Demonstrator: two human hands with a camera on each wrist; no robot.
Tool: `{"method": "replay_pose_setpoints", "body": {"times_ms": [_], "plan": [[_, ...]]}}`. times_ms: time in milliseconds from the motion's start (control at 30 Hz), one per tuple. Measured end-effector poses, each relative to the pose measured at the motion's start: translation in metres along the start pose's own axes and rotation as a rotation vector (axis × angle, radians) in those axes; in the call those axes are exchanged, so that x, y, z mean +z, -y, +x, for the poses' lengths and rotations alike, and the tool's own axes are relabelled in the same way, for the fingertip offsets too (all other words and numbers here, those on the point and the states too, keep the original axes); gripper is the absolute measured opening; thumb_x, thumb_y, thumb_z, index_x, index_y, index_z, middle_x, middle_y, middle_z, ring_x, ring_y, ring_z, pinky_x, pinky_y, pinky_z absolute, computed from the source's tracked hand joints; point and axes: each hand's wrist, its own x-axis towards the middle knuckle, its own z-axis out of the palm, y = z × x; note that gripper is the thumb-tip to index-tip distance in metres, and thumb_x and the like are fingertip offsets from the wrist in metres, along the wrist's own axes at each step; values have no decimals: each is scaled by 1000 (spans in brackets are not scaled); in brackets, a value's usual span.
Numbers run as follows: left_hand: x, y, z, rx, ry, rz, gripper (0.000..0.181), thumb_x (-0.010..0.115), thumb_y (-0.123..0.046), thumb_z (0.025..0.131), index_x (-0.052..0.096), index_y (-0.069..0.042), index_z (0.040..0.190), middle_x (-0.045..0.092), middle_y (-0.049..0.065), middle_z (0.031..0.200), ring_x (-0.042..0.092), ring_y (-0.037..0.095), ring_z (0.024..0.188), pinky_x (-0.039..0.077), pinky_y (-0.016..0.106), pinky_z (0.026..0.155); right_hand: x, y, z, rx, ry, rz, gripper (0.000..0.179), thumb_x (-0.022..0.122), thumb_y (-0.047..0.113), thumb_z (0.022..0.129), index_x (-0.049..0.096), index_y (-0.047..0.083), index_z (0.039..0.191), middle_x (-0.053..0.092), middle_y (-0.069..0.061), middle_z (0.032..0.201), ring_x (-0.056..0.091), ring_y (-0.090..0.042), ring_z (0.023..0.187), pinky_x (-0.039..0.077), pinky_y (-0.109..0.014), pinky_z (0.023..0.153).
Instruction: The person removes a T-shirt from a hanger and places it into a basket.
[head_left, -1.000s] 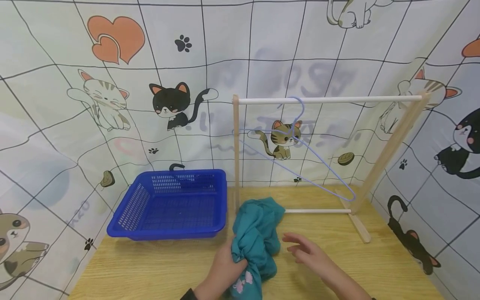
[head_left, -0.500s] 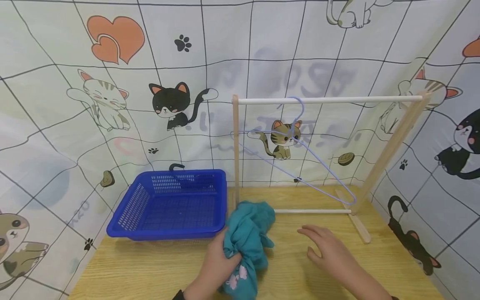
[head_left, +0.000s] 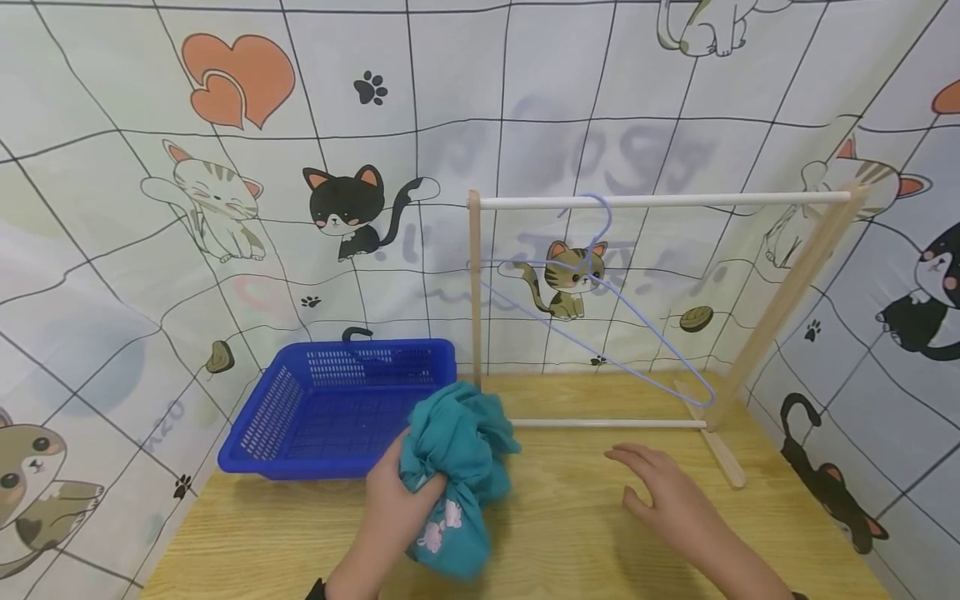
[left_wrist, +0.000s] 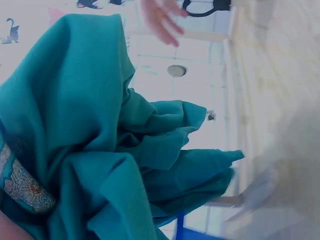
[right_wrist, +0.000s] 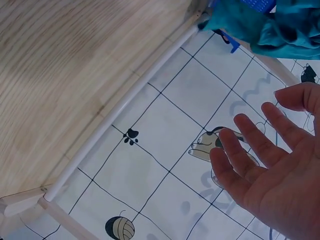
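A bunched teal cloth garment [head_left: 459, 442] with pale pink printed patches is gripped by my left hand [head_left: 397, 500], thumb across its front. It overlaps the right front corner of the blue basket [head_left: 330, 467] in the head view. In the left wrist view the teal garment [left_wrist: 95, 100] fills the left half, its folds hanging loose. My right hand [head_left: 667, 492] hovers over the table to the right, holding nothing. The right wrist view shows this right hand [right_wrist: 275, 170] with its fingers spread and relaxed.
Behind the hands stands a wooden rack with a white top rail [head_left: 675, 201]. A lavender hanger [head_left: 645, 321] hangs from that rail. A lower white bar [head_left: 607, 424] runs near the table [head_left: 570, 517]. Cat-printed cloth walls enclose the back and sides.
My left hand has carried the teal garment leftward, from in front of the rack to the basket's corner. My right hand has moved slightly right, away from the garment.
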Motion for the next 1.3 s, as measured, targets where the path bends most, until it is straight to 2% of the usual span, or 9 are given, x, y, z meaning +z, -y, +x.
{"method": "replay_pose_setpoints", "body": {"times_ms": [200, 367, 767, 1067, 1200, 1300], "plan": [[-18, -8, 9, -38, -84, 18, 58, 73, -14, 75, 55, -11, 130, 65, 10, 118, 60, 25, 107, 50, 43, 90, 1, -5, -1, -11, -10, 1, 44, 69, 7, 79, 60, 13, 123, 59, -9, 126, 53, -34, 116, 49, -53, 88], [-28, -10, 16, -40, -131, 4, 57, 72, -10, 75, 56, -12, 130, 65, 8, 118, 59, 21, 105, 49, 40, 89, 2, -7, -1, -9, -14, -1, 44, 69, 8, 79, 60, 13, 122, 59, -9, 125, 54, -34, 115, 49, -54, 88], [-43, -19, 29, -56, -198, -6, 56, 71, -8, 76, 56, -14, 129, 64, 7, 119, 57, 16, 103, 48, 37, 86, -4, -7, 0, -4, -24, -1, 45, 70, 7, 79, 60, 13, 122, 59, -9, 126, 55, -35, 113, 49, -54, 87], [-51, -11, 40, -88, -302, -17, 53, 72, -12, 78, 54, -13, 129, 63, 3, 117, 52, 8, 99, 43, 23, 82, -2, -10, 1, 6, -11, 0, 45, 70, 7, 80, 60, 13, 123, 59, -8, 126, 55, -35, 113, 48, -54, 88], [-50, -6, 43, -94, -360, -54, 51, 71, -13, 80, 55, -11, 128, 63, 4, 115, 50, 8, 96, 42, 24, 82, 0, -11, 0, 9, -11, -1, 44, 70, 7, 80, 60, 14, 122, 59, -8, 125, 55, -35, 112, 48, -54, 88], [-48, -1, 46, -103, -397, -100, 50, 71, -13, 80, 55, -12, 128, 62, 1, 116, 50, 7, 99, 41, 26, 87, 0, -11, 0, 20, 2, 5, 45, 70, 8, 80, 59, 14, 123, 59, -8, 126, 55, -35, 113, 48, -55, 87]]}}
